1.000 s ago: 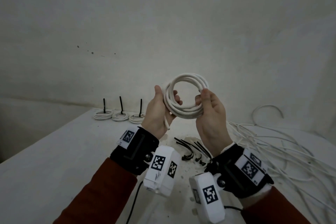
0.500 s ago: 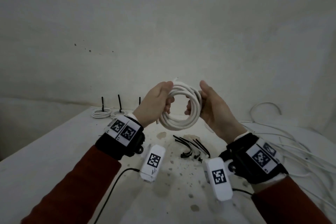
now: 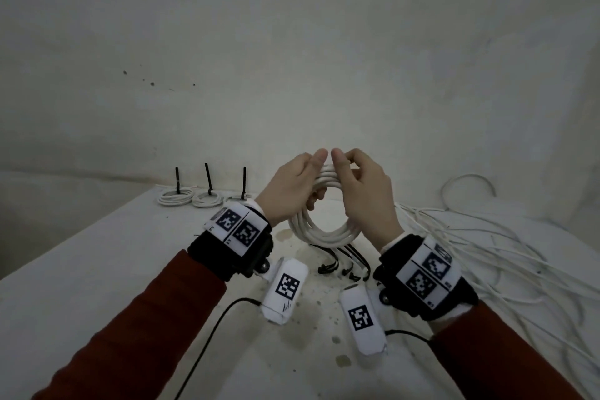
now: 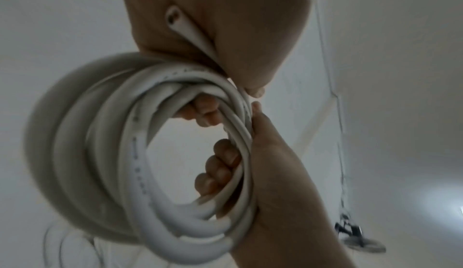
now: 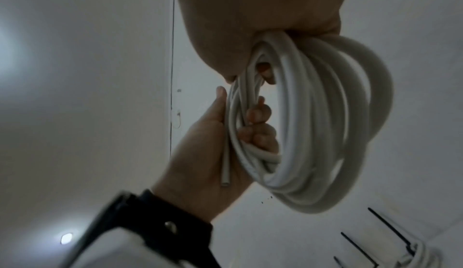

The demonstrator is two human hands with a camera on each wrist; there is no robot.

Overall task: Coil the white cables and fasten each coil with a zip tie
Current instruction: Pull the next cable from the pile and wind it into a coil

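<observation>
A white cable coil (image 3: 324,234) of several turns hangs in the air above the table, held at its top by both hands. My left hand (image 3: 300,172) grips the upper left of the coil, with its fingers curled through the ring. My right hand (image 3: 352,172) grips the upper right, and the two thumbs almost touch on top. In the left wrist view the coil (image 4: 120,153) shows a free cable end (image 4: 175,19) lying against my left palm. In the right wrist view the coil (image 5: 313,123) hangs from my right hand (image 5: 263,25). Loose black zip ties (image 3: 344,261) lie on the table under the coil.
Three small tied coils (image 3: 175,196) (image 3: 207,198) (image 3: 242,196) with upright black zip tie tails stand in a row at the table's far left. Several loose white cables (image 3: 487,253) sprawl over the right side. The white table (image 3: 97,269) meets a wall behind.
Both hands slid up to the top of the coil and came together until the thumbs nearly meet. The coil dropped lower and now hangs beneath them.
</observation>
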